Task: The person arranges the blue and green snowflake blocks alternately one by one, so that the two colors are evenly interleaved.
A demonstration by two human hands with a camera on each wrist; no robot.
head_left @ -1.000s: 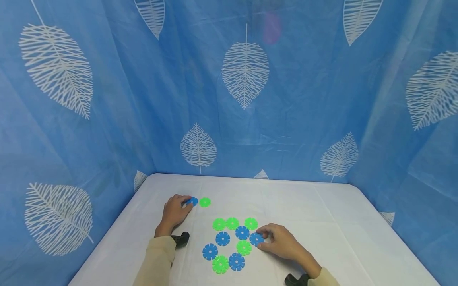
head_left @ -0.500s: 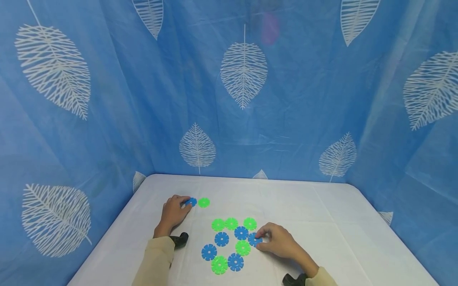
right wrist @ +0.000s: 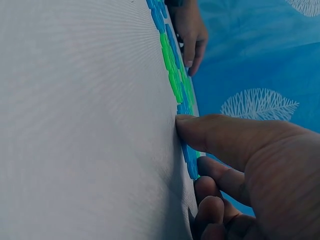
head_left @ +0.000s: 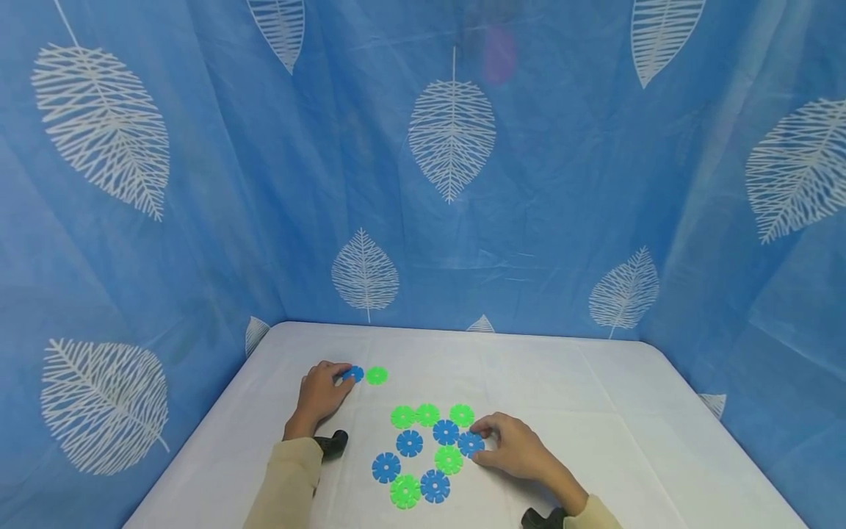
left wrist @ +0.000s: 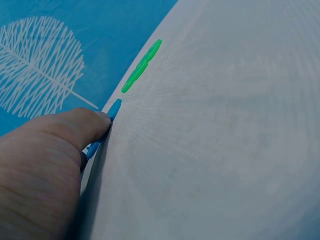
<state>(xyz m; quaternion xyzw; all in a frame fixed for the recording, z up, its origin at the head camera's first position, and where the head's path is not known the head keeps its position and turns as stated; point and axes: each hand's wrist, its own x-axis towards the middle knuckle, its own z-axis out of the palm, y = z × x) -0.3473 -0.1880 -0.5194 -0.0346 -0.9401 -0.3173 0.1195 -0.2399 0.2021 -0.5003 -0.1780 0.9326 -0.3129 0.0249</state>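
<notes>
Flat notched plastic discs, blue and green, lie on a white table in the head view. At the back left, my left hand point(head_left: 322, 391) pinches a blue snowflake disc point(head_left: 355, 374) between thumb and fingers; the left wrist view shows the thumb point(left wrist: 95, 125) against its edge. A green disc point(head_left: 377, 375) lies just right of it, apart. Near the middle, my right hand point(head_left: 515, 446) holds another blue snowflake disc point(head_left: 470, 444) by its right edge, thumb and index finger on either side. In the right wrist view, this blue disc point(right wrist: 190, 162) shows edge-on, flat on the tabletop.
Several green discs point(head_left: 427, 415) and blue discs point(head_left: 410, 443) lie close together left of my right hand. The white tabletop point(head_left: 595, 411) ends at a blue curtain point(head_left: 515, 279) with white leaf prints at the back and sides. A black strap device sits on each wrist.
Both hands keep their grip on the same blue discs. The right hand's disc seems shifted very slightly; otherwise only the head view drifts a little.
</notes>
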